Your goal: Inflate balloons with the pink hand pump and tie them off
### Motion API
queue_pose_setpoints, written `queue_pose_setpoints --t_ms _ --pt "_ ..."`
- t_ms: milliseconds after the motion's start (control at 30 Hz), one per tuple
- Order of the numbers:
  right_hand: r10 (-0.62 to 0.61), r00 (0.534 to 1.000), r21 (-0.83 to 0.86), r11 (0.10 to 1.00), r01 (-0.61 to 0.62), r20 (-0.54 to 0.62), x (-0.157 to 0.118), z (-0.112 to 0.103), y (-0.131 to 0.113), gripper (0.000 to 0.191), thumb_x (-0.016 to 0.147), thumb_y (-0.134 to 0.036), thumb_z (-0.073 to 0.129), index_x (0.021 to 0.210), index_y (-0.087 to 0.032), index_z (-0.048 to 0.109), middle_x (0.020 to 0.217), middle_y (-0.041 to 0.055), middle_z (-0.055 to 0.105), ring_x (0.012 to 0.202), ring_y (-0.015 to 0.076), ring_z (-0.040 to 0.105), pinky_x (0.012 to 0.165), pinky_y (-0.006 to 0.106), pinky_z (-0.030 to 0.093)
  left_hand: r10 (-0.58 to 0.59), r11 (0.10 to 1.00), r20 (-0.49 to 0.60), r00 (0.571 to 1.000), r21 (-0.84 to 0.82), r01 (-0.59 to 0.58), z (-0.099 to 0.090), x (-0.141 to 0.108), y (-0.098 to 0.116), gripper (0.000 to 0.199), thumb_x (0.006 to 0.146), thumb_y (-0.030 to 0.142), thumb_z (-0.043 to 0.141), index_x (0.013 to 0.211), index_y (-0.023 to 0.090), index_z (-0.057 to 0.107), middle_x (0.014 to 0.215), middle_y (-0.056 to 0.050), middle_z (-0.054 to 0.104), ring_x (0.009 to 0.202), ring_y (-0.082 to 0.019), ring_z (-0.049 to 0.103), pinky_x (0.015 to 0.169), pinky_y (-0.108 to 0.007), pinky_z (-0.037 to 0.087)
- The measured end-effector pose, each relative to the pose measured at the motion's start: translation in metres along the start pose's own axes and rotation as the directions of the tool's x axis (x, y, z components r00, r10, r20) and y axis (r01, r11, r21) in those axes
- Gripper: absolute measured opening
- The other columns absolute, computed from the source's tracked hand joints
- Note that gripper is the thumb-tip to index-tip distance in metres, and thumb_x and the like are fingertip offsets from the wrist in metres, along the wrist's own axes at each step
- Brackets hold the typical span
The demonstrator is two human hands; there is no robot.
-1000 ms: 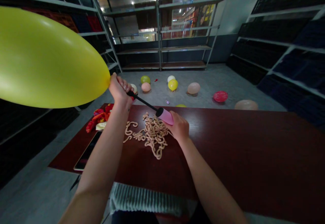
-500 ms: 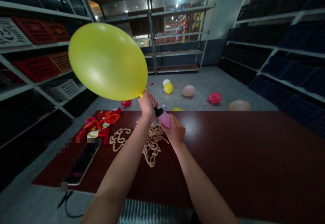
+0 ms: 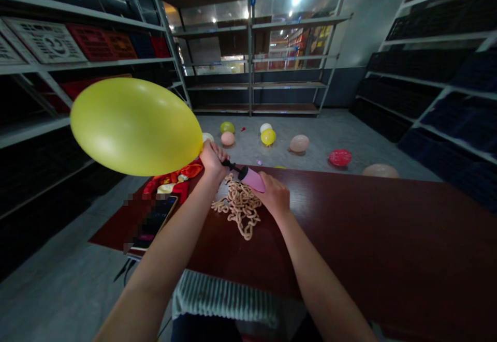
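Left hand: closed, balloon neck pinched, front end of pump held at the same spot. Right hand: closed round the pink rear of the pump, fingers curled; exact finger placement underneath can't be told. A short run of black shaft is exposed between the hands.

Table: dark red-brown, glossy. Chain, beige, is heaped between the forearms, nearer the far edge. Cloth, red with orange and cream, is bunched at the far left corner, partly covered by the balloon and left hand. Phone is laid by the left edge, partly pixelated. Ribbed towel, pale green, is seen below the near edge.

Room: grey floor, small balloons scattered past the far edge. Racks on three sides; crates are shelved at left.

Balloon: yellow, inflated, up and left of the left hand, held above the far left corner. Pump: tilted, spanned between both hands, over the chain, pink end at the right hand.
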State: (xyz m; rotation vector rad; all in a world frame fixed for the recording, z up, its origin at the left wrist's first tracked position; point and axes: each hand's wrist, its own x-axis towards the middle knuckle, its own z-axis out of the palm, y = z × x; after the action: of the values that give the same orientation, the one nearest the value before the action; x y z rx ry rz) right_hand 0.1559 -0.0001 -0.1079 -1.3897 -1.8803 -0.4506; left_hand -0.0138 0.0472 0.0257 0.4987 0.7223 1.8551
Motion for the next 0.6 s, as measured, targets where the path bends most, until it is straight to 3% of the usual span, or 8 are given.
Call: queue_pose_setpoints --t_ms 167,300,467,600 --pt "-0.068 0.998 -0.044 0.997 0.067 -0.014 -0.003 0.001 0.005 0.045 0.087 -0.048 0.069 0.120 -0.019 0.063 0.092 0.0044 0.074 0.078 0.0187 0.065 0.068 0.029 0.036 0.067 0.998 -0.019 0.998 -0.001 -0.067 -0.014 0.009 0.032 0.049 0.099 0.021 0.038 0.053 0.020 0.021 0.039 0.006 0.020 0.031 -0.009 0.021 0.038 -0.024 0.025" --pt "-0.076 0.997 -0.036 0.996 0.076 0.001 -0.004 0.000 0.007 0.044 0.088 -0.047 0.067 0.121 -0.019 0.062 0.093 0.0053 0.074 0.080 0.0193 0.065 0.069 0.030 0.037 0.048 0.999 -0.034 0.998 -0.006 -0.049 -0.016 0.012 0.061 0.045 0.095 0.018 0.038 0.054 0.020 0.019 0.040 0.006 0.018 0.032 -0.009 0.019 0.037 -0.024 0.025" --pt "-0.028 1.000 0.023 0.999 0.028 0.009 -0.002 0.001 0.001 0.043 0.089 -0.046 0.066 0.122 -0.020 0.061 0.093 0.0049 0.073 0.081 0.0197 0.066 0.070 0.030 0.038 0.087 0.996 -0.050 0.995 0.009 -0.086 0.001 0.013 0.085 0.047 0.102 0.022 0.035 0.058 0.020 0.018 0.041 0.007 0.016 0.031 -0.008 0.019 0.038 -0.023 0.024" --pt "0.062 0.997 0.080 0.995 -0.066 0.044 -0.003 0.005 -0.003 0.044 0.089 -0.048 0.066 0.121 -0.019 0.061 0.096 0.0064 0.074 0.083 0.0203 0.067 0.071 0.030 0.040 0.146 0.988 -0.029 0.989 0.051 -0.144 0.021 0.013 0.078 0.051 0.106 0.028 0.033 0.058 0.020 0.019 0.041 0.007 0.017 0.031 -0.008 0.019 0.038 -0.023 0.024"
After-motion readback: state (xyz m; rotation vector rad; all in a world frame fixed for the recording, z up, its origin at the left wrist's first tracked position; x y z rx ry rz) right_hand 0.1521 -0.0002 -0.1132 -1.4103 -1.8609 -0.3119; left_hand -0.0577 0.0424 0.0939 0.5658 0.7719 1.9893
